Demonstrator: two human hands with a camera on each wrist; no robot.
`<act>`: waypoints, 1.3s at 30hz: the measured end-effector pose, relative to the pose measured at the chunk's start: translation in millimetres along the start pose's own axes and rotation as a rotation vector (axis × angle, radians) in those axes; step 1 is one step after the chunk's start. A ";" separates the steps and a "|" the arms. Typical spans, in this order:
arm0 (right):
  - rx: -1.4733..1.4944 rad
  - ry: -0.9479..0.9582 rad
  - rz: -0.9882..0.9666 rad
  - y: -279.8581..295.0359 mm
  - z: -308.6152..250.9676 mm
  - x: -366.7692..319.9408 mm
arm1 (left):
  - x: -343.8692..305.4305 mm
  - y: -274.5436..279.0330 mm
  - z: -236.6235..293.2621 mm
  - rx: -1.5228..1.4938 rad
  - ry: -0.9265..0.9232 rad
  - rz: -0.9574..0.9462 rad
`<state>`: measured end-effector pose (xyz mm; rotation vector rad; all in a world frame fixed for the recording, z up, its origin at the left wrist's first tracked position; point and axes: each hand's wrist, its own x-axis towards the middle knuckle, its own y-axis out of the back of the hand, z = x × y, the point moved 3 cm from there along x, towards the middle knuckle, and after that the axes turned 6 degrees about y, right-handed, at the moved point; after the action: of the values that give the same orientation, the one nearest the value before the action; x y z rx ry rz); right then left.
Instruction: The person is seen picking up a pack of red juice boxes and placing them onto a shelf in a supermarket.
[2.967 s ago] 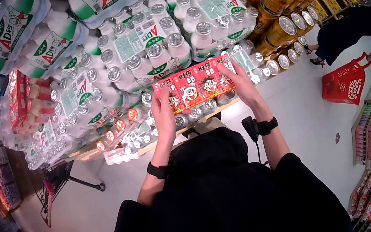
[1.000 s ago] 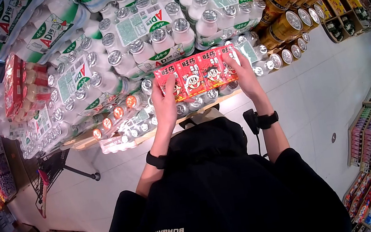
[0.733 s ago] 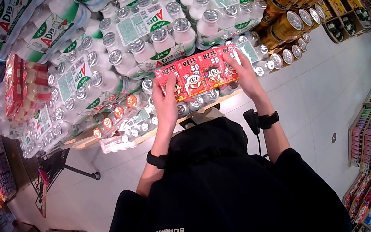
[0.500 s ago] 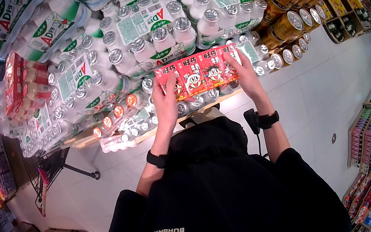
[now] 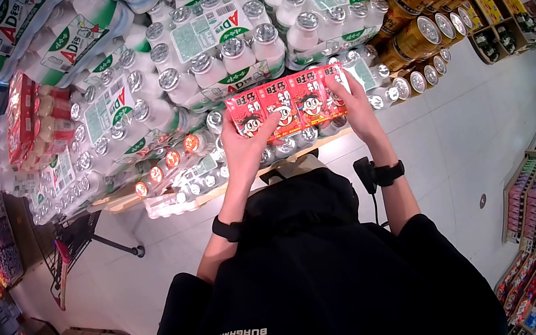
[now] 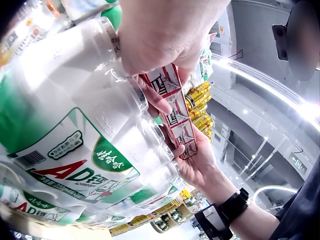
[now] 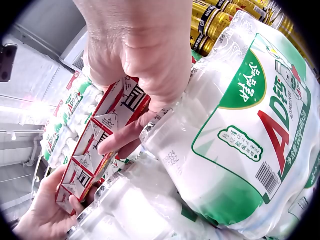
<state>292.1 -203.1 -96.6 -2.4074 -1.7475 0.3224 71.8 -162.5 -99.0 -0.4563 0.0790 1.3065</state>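
Store floor [image 5: 443, 168]: pale tiles are spreading out beyond the person's dark sleeves [image 5: 428, 247].
Left hand [image 5: 245, 148]: it is gripping one end of the red carton pack [image 5: 306, 99], its thumb lying across the printed front and its fingers bending behind.
Right hand [image 5: 359, 111]: it is gripping the opposite end the same way, thumb pressing on the front.
Red carton pack: four joined cartons are facing the person, held up between both hands before the stacked bottles; whether the back is touching any bottle is hard to tell — the pack itself is hiding that side.
Slip risk: the wrap is looking glossy, so a loosened thumb could let one end drop and tilt the row.
Knock risk: bottles are crowding close, so a careless swing could catch the caps or dent a carton corner.
White bottle packs [image 5: 208, 77]: they are rising in tiers just beyond the hands.
Golden cans [image 5: 413, 43]: these are lying stacked to the right.
Trolley [image 5: 62, 250] and shelves [image 5: 533, 202]: both are standing farther off — well apart from the hands.
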 end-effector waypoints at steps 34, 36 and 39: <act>-0.364 0.118 -0.323 -5.5 -36.1 -6.8 | -10.0 17.0 41.2 0.331 -0.295 -0.128; -0.406 0.198 -0.318 -8.6 -38.2 -6.5 | -6.5 21.0 41.3 0.422 -0.394 -0.102; -0.476 0.232 -0.326 -16.0 -39.9 -5.2 | 1.0 24.5 33.7 0.404 -0.457 -0.130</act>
<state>286.2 -202.8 -53.7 -2.2470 -2.2462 -0.4421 42.4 -144.6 -75.6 0.1823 -0.0685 1.2004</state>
